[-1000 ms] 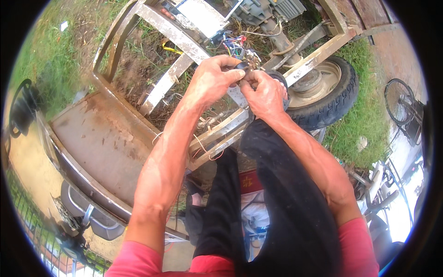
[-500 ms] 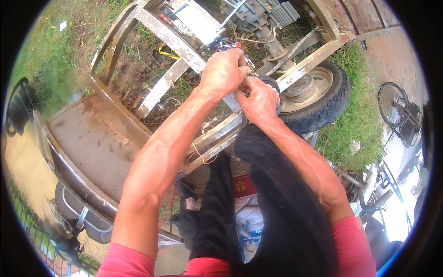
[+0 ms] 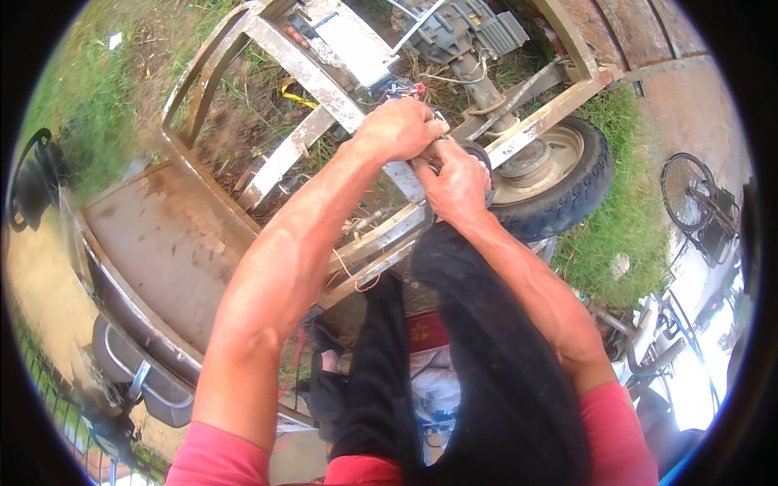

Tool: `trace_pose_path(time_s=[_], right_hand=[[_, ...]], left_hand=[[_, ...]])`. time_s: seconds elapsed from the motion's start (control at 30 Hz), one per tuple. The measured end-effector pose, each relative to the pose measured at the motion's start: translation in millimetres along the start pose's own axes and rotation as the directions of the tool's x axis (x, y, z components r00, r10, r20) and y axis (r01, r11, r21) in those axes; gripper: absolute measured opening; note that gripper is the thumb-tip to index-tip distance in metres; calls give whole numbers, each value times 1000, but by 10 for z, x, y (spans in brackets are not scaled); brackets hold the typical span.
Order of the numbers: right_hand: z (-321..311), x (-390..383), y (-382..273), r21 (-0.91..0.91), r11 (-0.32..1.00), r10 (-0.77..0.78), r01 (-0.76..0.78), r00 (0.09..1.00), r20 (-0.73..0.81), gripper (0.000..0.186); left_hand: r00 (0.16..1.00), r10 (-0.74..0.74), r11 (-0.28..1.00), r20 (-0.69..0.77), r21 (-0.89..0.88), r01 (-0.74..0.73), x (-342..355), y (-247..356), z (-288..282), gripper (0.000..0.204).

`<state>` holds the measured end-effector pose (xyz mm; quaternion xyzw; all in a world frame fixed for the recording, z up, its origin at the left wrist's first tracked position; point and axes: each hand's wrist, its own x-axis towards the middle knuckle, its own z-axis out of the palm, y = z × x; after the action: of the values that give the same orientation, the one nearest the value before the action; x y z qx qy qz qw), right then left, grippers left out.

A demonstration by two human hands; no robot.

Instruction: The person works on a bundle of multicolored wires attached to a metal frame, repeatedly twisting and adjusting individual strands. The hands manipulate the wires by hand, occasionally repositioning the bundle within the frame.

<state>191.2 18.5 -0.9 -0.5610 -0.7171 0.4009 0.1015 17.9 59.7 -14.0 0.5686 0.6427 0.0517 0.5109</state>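
My left hand (image 3: 397,130) and my right hand (image 3: 456,180) meet over the metal frame (image 3: 304,69) of a vehicle, fingers closed and thumbs nearly touching. What the left one pinches is hidden behind its fingers. A dark round-edged thing (image 3: 476,151) shows beyond my right fingers, which curl around it; its kind is unclear. Just past my left knuckles, thin coloured wires (image 3: 405,89) bunch beside a pale flat box (image 3: 350,42).
A grey motor (image 3: 442,32) sits on the axle, with a tyred wheel (image 3: 596,178) to the right. At left lies a rusty metal panel (image 3: 162,223). A bicycle (image 3: 693,194) stands far right. My black-trousered knee (image 3: 454,251) is under my right forearm.
Both hands stay together at nearly the same place, the left dipping slightly lower. The view has shifted a little; neither hand has visibly let go.
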Motion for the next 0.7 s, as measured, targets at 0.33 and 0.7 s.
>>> trace_pose_path(time_s=[0.33, 0.7], right_hand=[[-21, 93, 40, 194, 928, 309, -317, 948, 71, 23], [-15, 219, 189, 506, 725, 399, -468, 883, 246, 16]], left_hand=[[918, -291, 799, -268, -596, 79, -671, -132, 332, 31], [947, -310, 521, -89, -849, 91, -593, -211, 641, 40]])
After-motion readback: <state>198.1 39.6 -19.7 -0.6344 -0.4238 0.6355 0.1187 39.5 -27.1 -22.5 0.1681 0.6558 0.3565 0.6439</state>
